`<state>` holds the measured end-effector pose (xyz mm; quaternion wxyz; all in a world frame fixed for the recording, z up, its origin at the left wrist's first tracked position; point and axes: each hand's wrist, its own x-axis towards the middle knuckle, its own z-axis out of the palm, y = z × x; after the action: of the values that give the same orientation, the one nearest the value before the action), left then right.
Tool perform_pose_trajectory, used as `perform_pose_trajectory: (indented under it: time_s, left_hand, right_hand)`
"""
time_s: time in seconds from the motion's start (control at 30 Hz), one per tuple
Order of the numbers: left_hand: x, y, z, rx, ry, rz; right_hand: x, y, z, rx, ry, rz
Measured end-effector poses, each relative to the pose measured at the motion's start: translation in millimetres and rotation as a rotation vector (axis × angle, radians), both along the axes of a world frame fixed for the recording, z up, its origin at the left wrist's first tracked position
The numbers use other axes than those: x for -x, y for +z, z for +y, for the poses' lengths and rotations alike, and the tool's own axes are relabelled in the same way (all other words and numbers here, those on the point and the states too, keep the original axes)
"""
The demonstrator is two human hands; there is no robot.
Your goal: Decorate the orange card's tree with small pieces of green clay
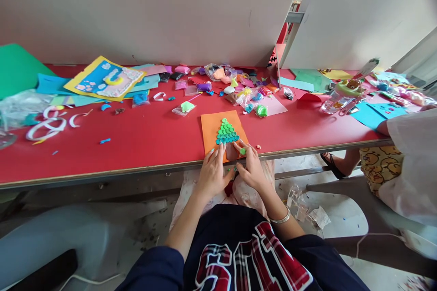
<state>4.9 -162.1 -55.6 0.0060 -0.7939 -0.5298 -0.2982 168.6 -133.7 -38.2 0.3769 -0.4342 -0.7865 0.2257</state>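
An orange sheet of paper [210, 129] lies at the table's front edge in the head view. On it is a tree shape of overlapping clay discs [226, 132], light green at the top and turning teal at the bottom. My left hand [215, 167] rests at the sheet's lower part, fingers stretched out, with the fingertips touching the bottom teal row. My right hand [251, 167] is open too, its index fingertip by the tree's lower right corner. A small light green piece [242, 151] shows at the right fingers; whether it is stuck there or lies beneath, I cannot tell.
Bags of coloured clay [246, 93] line the back of the red table [153, 145] beneath white boards [153, 13]. A yellow-framed picture [105, 79] and white strips [48, 127] lie left. A clear bottle [336, 100] stands right, near a seated person [413, 163].
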Motion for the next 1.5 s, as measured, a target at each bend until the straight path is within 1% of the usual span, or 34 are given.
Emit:
perform_pose_trajectory:
  time_s: [0.2,0.47,0.6,0.73,0.83,0.97,1.07,1.17,1.27,1.5]
  left_hand:
    - [0,-1.3,1,-0.009,0.011,0.016]
    - [-1,2.4,-1,-0.010,0.021,0.046]
    - [-1,1.5,-1,-0.007,0.024,0.041]
    - [-2,0.9,0,-0.001,0.033,0.031]
    - [-3,1.6,-1,0.004,0.048,0.027]
    - [-4,2.8,-1,0.011,0.051,0.029]
    - [-2,2.0,-1,0.008,0.039,0.010]
    - [0,-0.7,1,-0.003,0.024,-0.034]
    - [1,-2.4,1,-0.017,0.009,-0.089]
    - [3,1.8,1,0.033,-0.020,-0.108]
  right_hand:
    - [2,-5.2,1,0.067,-0.043,0.037]
    - [4,-0.5,0,0.111,-0.070,0.059]
    - [8,-4.3,2,0.087,-0.111,0.058]
    - [11,-9.2,4,0.038,-0.105,0.030]
    - [10,-9.7,4,0.010,-0.094,0.012]
    - [8,-7.8,3,0.009,-0.082,0.006]
    - [9,-7.3,0,0.010,-0.082,0.066]
    - [11,-8.7,-3,0.006,-0.116,0.130]
    - [12,-11.0,-3,-0.004,-0.153,0.134]
    - [9,-11.0,1,0.005,-0.113,0.115]
